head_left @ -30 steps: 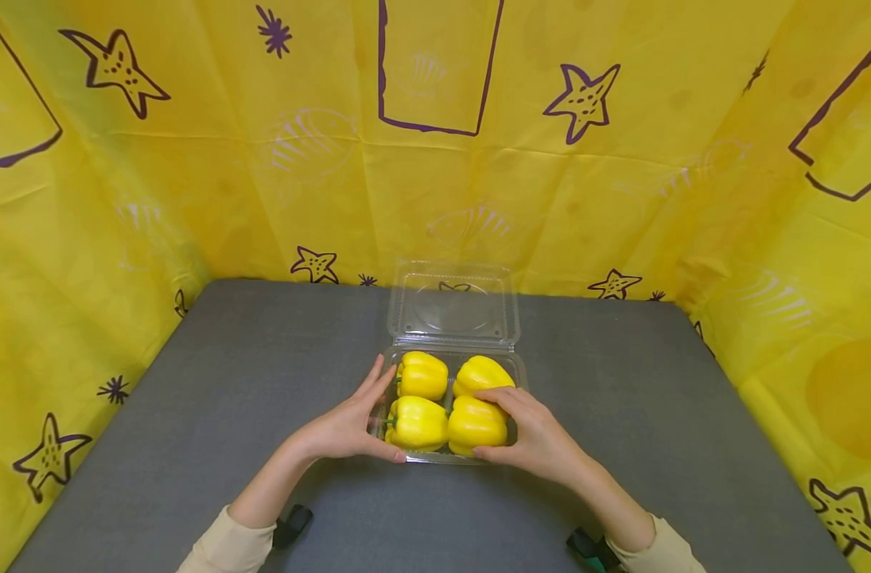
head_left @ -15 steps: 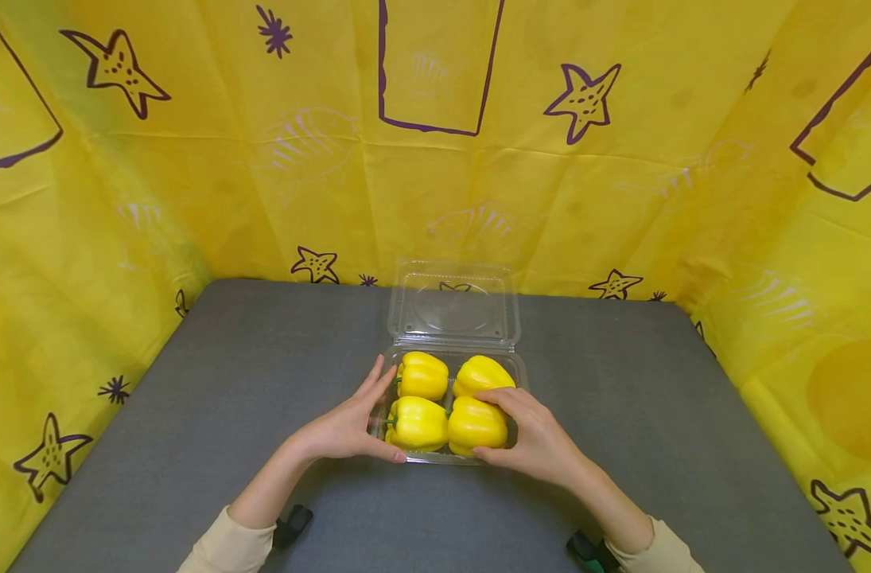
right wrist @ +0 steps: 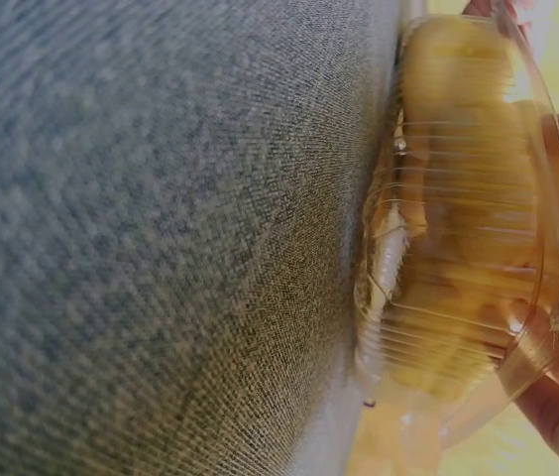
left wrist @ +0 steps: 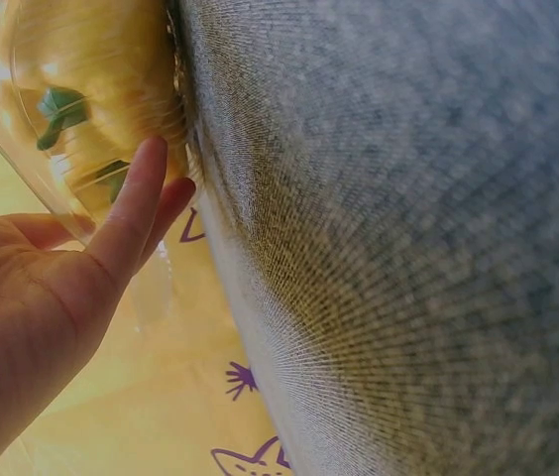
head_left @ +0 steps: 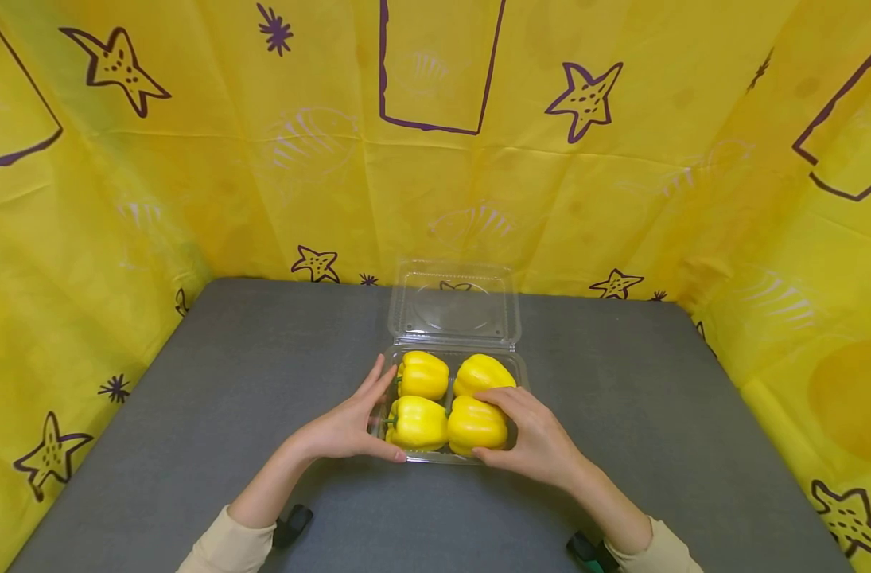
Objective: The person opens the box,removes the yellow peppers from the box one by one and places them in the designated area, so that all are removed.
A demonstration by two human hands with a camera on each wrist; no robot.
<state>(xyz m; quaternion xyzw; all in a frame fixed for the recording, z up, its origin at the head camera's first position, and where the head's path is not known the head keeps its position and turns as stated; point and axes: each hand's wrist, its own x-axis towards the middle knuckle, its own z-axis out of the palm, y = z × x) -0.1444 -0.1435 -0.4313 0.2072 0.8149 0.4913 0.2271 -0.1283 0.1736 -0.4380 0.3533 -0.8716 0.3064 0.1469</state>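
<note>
A clear plastic clamshell container (head_left: 438,458) lies on the table with its lid raised at the back. Several yellow bell peppers sit inside: one front left (head_left: 418,423), one back left (head_left: 424,376), one back right (head_left: 481,372). My right hand (head_left: 538,434) grips the front-right bell pepper (head_left: 474,423), thumb at its near side and fingers over its far side. Against the container's left wall rest the nearly straight fingers of my left hand (head_left: 342,426), its thumb at the front corner. Green stems (left wrist: 61,111) show through the wall in the left wrist view.
The open lid (head_left: 452,306) stands tilted back toward the rear edge of the grey table (head_left: 299,342). A yellow printed cloth (head_left: 320,191) surrounds the table at the back and both sides. Dark straps (head_left: 293,525) sit at both wrists.
</note>
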